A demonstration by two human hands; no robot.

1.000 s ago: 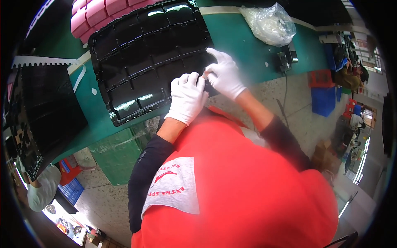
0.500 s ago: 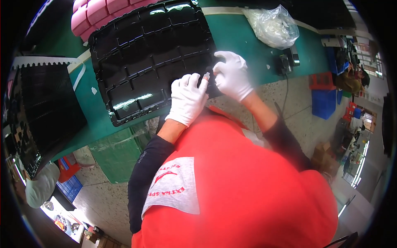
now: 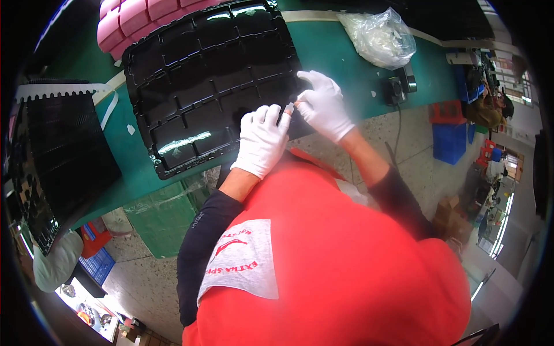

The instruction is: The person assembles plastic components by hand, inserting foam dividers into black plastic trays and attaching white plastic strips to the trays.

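I see my left hand (image 3: pixel 262 138) and right hand (image 3: pixel 323 106) pinching together a small pale piece (image 3: pixel 290 107) at the 4 o'clock corner of the black tray (image 3: pixel 202 81). I judge the piece is being handled over the tray; next it needs a careful, steady pinch.

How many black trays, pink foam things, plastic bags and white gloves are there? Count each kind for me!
Black trays: 2, the big glossy tray under the hands and the dark tray stack at the left.
Pink foam pieces: 1.
Clear plastic bags: 1.
White gloves: 2, on the left hand and the right hand.
Total: 6.
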